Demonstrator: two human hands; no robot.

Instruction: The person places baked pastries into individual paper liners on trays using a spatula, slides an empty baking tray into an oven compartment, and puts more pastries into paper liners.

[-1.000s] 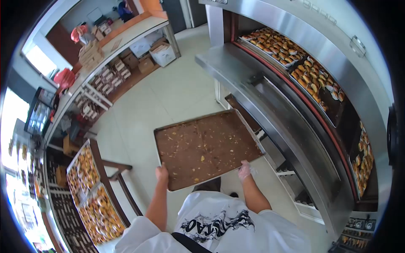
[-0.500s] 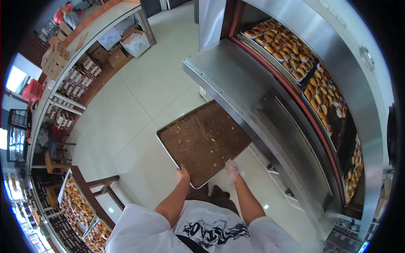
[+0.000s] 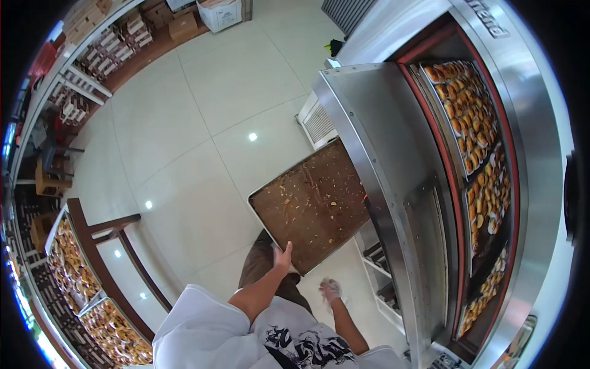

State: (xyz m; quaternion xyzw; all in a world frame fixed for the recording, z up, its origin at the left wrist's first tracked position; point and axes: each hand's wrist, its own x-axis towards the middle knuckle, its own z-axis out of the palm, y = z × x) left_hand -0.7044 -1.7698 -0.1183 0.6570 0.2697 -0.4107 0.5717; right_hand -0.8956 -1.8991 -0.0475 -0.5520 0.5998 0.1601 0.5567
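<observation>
A brown, crumb-strewn baking tray [image 3: 313, 203] hangs low over the floor, its far end tucked under the open oven door [image 3: 381, 141]. My bare left hand [image 3: 283, 255] grips the tray's near edge. My right hand [image 3: 330, 288], in a thin clear glove, is off the tray, just below its near right corner, and holds nothing. How far its fingers are spread is unclear. My white printed shirt fills the bottom of the view.
The steel deck oven [image 3: 541, 154] on the right holds trays of golden buns [image 3: 473, 123]. A wooden rack with trays of pastries [image 3: 74, 270] stands at the lower left. Shelves of boxes [image 3: 104, 43] line the far wall across the white tile floor [image 3: 203, 123].
The tray has gone lower and further under the oven door. My right hand has let go of it and drawn back. My view has swung towards the oven.
</observation>
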